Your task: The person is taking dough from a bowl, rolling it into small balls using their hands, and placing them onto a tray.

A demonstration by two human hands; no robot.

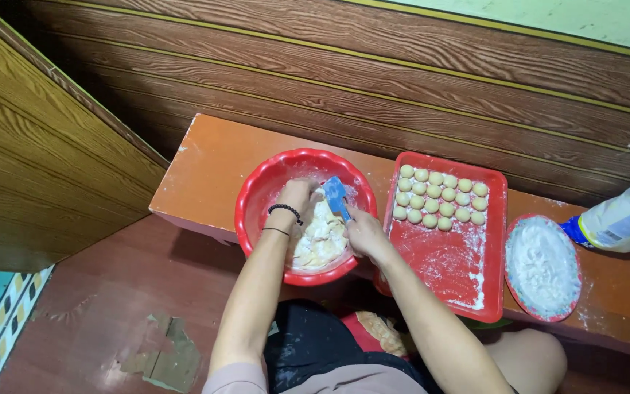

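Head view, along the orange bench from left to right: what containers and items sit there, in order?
Red bowl of dough, with the left hand in it and the right hand holding a blue scraper → red tray of dough balls → plate of flour → plastic bag.

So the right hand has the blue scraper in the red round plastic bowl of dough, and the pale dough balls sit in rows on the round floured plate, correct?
Not quite. The head view shows the pale dough balls in rows on the red rectangular plastic tray, not on the round floured plate, which holds only flour. The rest stands: the right hand holds the blue scraper in the red round plastic bowl of dough.
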